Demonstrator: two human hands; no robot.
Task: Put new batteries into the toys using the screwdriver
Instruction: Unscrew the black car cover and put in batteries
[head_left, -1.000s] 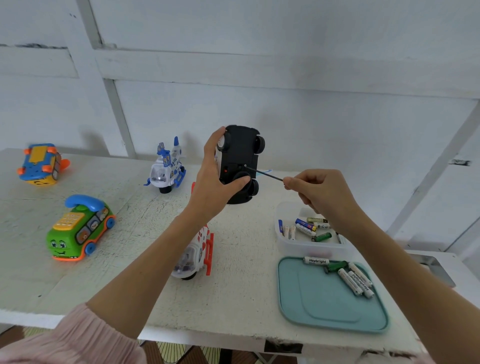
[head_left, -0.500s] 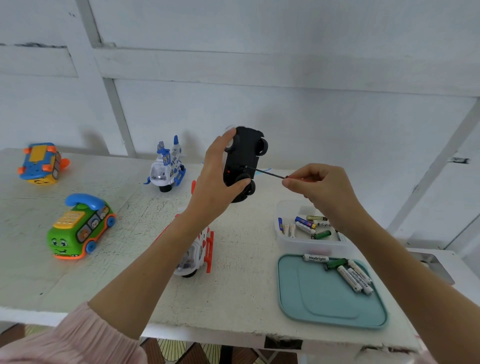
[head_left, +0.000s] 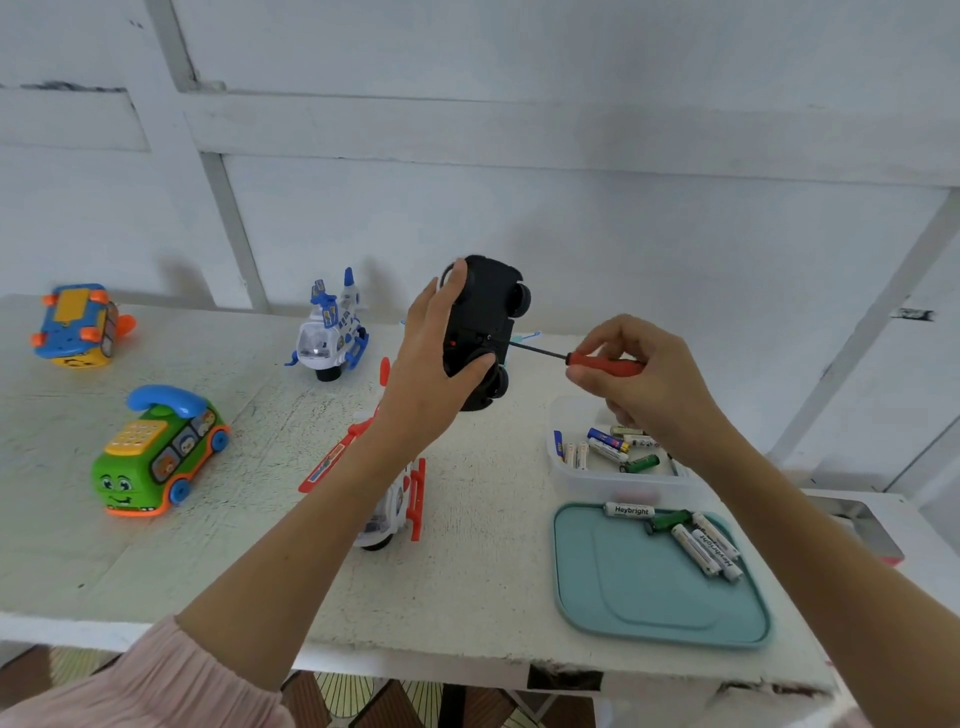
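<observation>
From the head camera, the left hand (head_left: 431, 374) sits just left of the frame's centre, raised above the table (head_left: 260, 571) and wrapped around a black toy car (head_left: 485, 322), fingers over its upper end and thumb pressed on its lower half. The car is turned so its dark underside faces right, wheels showing along that edge. To the right of centre, the right hand (head_left: 639, 374) is closed on the red handle of a screwdriver (head_left: 597, 360), pinched between thumb and fingertips; the thin dark shaft runs leftward and its tip meets the car's underside (exactly what it touches there is too small to make out).

Below the right hand, a clear plastic box (head_left: 613, 483) holds loose batteries (head_left: 608, 447). Just in front of it, at lower right, a teal tray (head_left: 649, 597) carries more batteries (head_left: 701, 540) in its far corner.

A red-and-white toy (head_left: 400, 509) stands on the table under the left forearm, partly hidden. A blue-and-white toy plane (head_left: 332, 332) stands behind it, left of the car. At the left of the frame a green telephone bus (head_left: 156, 457) sits upright, and further back in the upper left a blue and orange toy (head_left: 78, 327) lies tipped over, wheels showing.
</observation>
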